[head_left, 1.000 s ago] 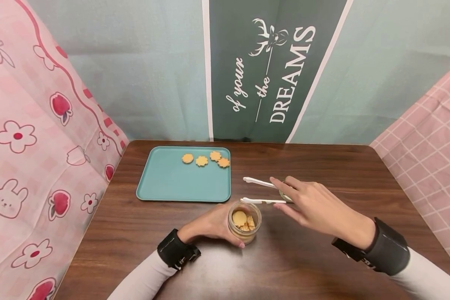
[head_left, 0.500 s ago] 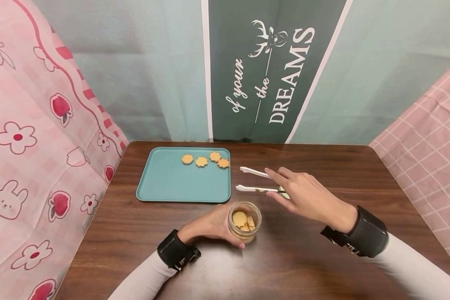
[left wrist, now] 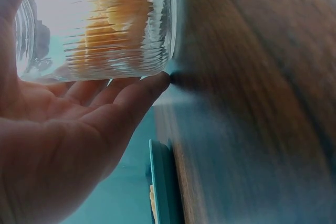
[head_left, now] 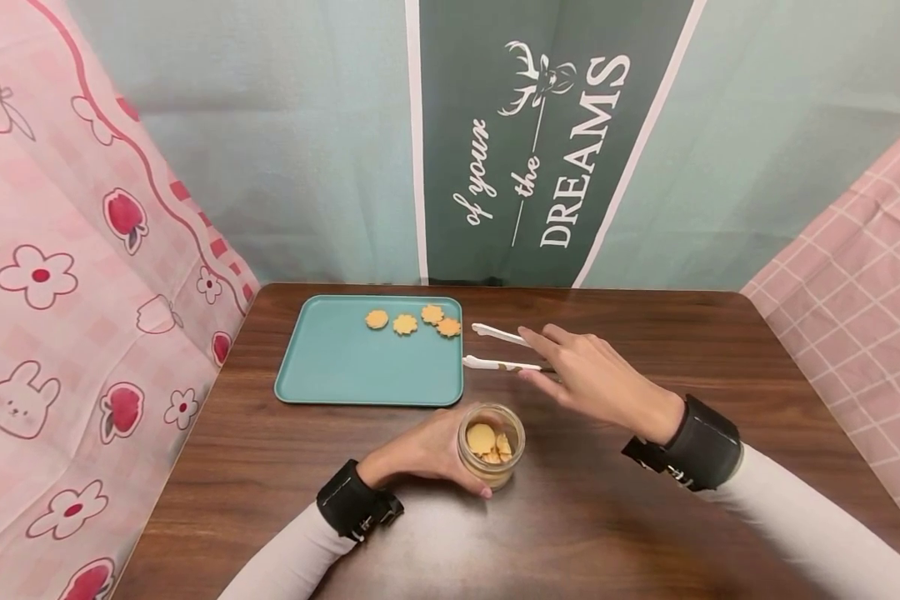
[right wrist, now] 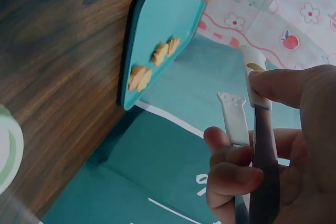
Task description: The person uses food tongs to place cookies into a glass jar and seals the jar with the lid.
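My left hand (head_left: pixel 426 450) grips a ribbed glass jar (head_left: pixel 491 446) that stands open on the wooden table (head_left: pixel 645 333) with round cookies inside. In the left wrist view, fingers (left wrist: pixel 123 95) wrap the jar (left wrist: pixel 105 19) from below. My right hand (head_left: pixel 579 373) holds white tongs (head_left: pixel 498 348) with their arms apart and nothing between them; the tips hover just right of the teal tray (head_left: pixel 345 367). Several flower-shaped cookies (head_left: pixel 412 321) lie along the tray's far edge. In the right wrist view, thumb and fingers pinch the tongs (right wrist: pixel 235 121), with the tray (right wrist: pixel 157 14) beyond.
A green-and-white round lid (right wrist: pixel 6 150) lies on the table below my right wrist. Fabric backdrops close in the table: pink patterned cloth (head_left: pixel 82 292) on the left, a green banner (head_left: pixel 540 142) behind, pink checked cloth (head_left: pixel 855 317) on the right.
My right hand has carried the tongs up and leftward, from beside the jar to the tray's right edge. The left hand and jar have stayed put.
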